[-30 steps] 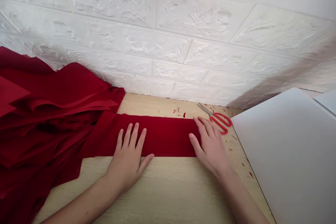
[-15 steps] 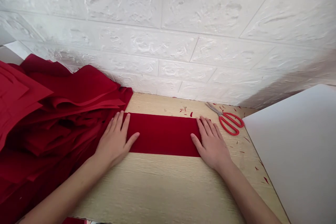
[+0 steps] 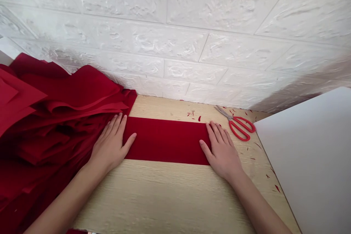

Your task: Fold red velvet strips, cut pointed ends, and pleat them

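A dark red strip of fabric [image 3: 167,140] lies flat across the pale wooden table [image 3: 164,193]. My left hand [image 3: 111,144] rests palm down on its left end, fingers stretched out and thumb apart, beside the heap of red cloth [image 3: 55,128]. On the strip's right end my right hand [image 3: 222,150] lies flat, fingers extended and the thumb spread toward the middle. The parts of the strip under both palms are hidden. Neither hand grips anything.
Scissors with red handles [image 3: 241,128] lie just beyond my right hand, blades toward the wall. Small red scraps [image 3: 277,188] dot the table's right side and back. A white brick-patterned wall [image 3: 186,47] rises behind, and a white panel [image 3: 307,150] stands at the right.
My left hand has slid left along the strip, so more of the red fabric shows. My right hand stays in place on the right end. The view has shifted slightly.
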The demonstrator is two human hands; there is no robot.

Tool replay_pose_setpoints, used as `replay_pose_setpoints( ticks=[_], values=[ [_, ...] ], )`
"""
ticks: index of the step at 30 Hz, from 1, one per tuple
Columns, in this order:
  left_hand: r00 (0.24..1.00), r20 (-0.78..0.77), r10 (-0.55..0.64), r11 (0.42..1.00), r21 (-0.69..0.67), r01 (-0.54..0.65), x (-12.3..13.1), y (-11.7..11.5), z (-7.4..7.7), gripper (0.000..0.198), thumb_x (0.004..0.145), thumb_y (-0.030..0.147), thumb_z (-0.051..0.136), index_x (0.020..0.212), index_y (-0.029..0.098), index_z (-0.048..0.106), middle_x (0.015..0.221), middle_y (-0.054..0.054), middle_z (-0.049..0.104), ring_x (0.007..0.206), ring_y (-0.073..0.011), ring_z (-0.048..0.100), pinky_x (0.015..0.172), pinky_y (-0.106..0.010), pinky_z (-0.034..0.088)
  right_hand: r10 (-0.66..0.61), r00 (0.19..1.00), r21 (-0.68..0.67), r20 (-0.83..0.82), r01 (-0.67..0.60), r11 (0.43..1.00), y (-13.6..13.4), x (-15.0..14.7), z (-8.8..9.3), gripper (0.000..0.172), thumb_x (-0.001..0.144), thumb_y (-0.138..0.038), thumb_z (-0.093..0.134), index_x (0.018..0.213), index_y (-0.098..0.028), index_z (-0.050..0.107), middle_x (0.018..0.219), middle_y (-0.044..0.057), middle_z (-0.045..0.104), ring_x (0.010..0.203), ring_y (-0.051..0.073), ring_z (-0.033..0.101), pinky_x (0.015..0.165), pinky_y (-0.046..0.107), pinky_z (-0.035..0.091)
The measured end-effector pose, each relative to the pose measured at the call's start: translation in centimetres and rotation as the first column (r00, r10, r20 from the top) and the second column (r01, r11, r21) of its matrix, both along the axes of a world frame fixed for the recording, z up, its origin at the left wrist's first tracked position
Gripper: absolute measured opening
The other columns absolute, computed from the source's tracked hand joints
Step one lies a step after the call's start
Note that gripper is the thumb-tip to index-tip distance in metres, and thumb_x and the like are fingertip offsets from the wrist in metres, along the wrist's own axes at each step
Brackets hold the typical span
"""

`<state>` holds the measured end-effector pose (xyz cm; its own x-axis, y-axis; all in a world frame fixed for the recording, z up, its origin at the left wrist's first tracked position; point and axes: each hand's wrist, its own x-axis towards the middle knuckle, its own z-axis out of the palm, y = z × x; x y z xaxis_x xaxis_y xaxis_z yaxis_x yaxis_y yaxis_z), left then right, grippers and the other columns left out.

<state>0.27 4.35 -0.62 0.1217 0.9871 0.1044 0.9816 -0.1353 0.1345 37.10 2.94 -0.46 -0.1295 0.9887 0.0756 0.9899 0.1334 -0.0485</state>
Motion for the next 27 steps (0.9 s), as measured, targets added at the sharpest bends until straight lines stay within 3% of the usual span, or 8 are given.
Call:
replay_pose_setpoints(
  ticks=[5, 11, 14, 16, 19, 22, 24, 27],
  values=[
    [1.0, -0.005, 0.015, 1.0, -0.011, -0.015, -0.4, 0.1, -0.3, 0.081, 0.1, 0.054, 0.025, 0.157, -0.003, 0.025, 0.164, -0.026, 0.028, 0.154, -0.0356, 0.027, 0.123, -0.054, 0.029, -0.025, 0.999, -0.02, -0.021, 0.024, 1.0, 0.0, -0.2, 0.2, 0.068, 0.103, -0.051, 0.027, 0.158, -0.01, 0.035, 0.165, 0.013, 0.034, 0.153, 0.029, 0.029, 0.126, 0.053, 0.025],
    [0.999, -0.023, -0.046, 0.999, -0.028, 0.046, -1.7, 0.7, -0.6, 0.078, 0.1, 0.052, 0.017, 0.154, -0.002, 0.032, 0.161, -0.026, 0.035, 0.152, -0.0357, 0.031, 0.123, -0.053, 0.032, -0.052, 0.998, -0.033, -0.046, 0.051, 0.998, 0.0, -0.5, 0.2, 0.068, 0.103, -0.051, 0.027, 0.158, -0.011, 0.034, 0.165, 0.012, 0.031, 0.154, 0.029, 0.026, 0.126, 0.052, 0.022],
    [0.994, -0.088, -0.059, 0.997, 0.041, 0.063, -0.3, 0.5, 1.2, 0.068, 0.102, 0.045, 0.02, 0.153, 0.001, 0.033, 0.156, -0.028, 0.041, 0.147, -0.0401, 0.038, 0.115, -0.058, 0.04, -0.051, 0.998, -0.038, -0.046, 0.049, 0.998, 0.0, -0.7, 0.4, 0.068, 0.103, -0.049, 0.029, 0.158, -0.01, 0.036, 0.165, 0.013, 0.031, 0.154, 0.031, 0.026, 0.126, 0.053, 0.021],
    [0.989, -0.115, -0.098, 0.988, 0.11, 0.111, 1.9, 0.5, 3.0, 0.056, 0.103, 0.035, 0.024, 0.151, 0.009, 0.039, 0.154, -0.023, 0.045, 0.147, -0.0387, 0.038, 0.112, -0.057, 0.042, -0.052, 0.998, -0.052, -0.04, 0.05, 0.997, 0.0, -0.8, 0.6, 0.068, 0.103, -0.049, 0.029, 0.157, -0.009, 0.036, 0.165, 0.013, 0.031, 0.154, 0.031, 0.026, 0.126, 0.053, 0.021],
    [0.959, -0.05, -0.278, 0.939, 0.195, 0.282, 6.4, 1.3, 5.4, 0.044, 0.102, 0.027, 0.031, 0.134, 0.011, 0.056, 0.14, -0.019, 0.058, 0.141, -0.0329, 0.045, 0.118, -0.049, 0.037, -0.055, 0.998, -0.064, -0.026, 0.053, 0.997, -0.1, -0.8, 0.7, 0.069, 0.103, -0.049, 0.029, 0.158, -0.008, 0.035, 0.166, 0.014, 0.03, 0.154, 0.032, 0.026, 0.126, 0.052, 0.021],
    [0.899, 0.083, -0.43, 0.896, -0.085, 0.436, 11.4, 3.2, 6.6, 0.043, 0.101, 0.033, 0.044, 0.137, 0.012, 0.054, 0.14, -0.016, 0.058, 0.133, -0.0297, 0.05, 0.114, -0.044, 0.04, -0.049, 0.998, -0.046, -0.025, 0.048, 0.998, -0.1, -0.8, 0.6, 0.068, 0.103, -0.048, 0.03, 0.157, -0.007, 0.036, 0.165, 0.015, 0.031, 0.154, 0.033, 0.027, 0.126, 0.054, 0.021],
    [0.913, 0.104, -0.394, 0.854, -0.326, 0.405, 14.2, 4.9, 7.0, 0.052, 0.096, 0.032, 0.056, 0.143, 0.012, 0.049, 0.145, -0.017, 0.053, 0.138, -0.0321, 0.044, 0.114, -0.044, 0.039, -0.041, 0.998, -0.03, -0.047, 0.039, 0.999, -0.1, -0.8, 0.3, 0.068, 0.102, -0.047, 0.032, 0.156, -0.007, 0.037, 0.164, 0.016, 0.033, 0.153, 0.034, 0.028, 0.125, 0.056, 0.022],
    [0.941, 0.085, -0.329, 0.807, -0.491, 0.327, 16.8, 7.4, 7.4, 0.06, 0.082, 0.03, 0.073, 0.135, 0.009, 0.055, 0.135, -0.023, 0.06, 0.123, -0.0378, 0.058, 0.097, -0.045, 0.049, -0.018, 0.99, -0.007, -0.139, 0.017, 1.0, 0.0, -0.7, 0.1, 0.068, 0.102, -0.048, 0.033, 0.154, -0.005, 0.039, 0.162, 0.018, 0.037, 0.152, 0.035, 0.03, 0.125, 0.058, 0.022]
  ],
)
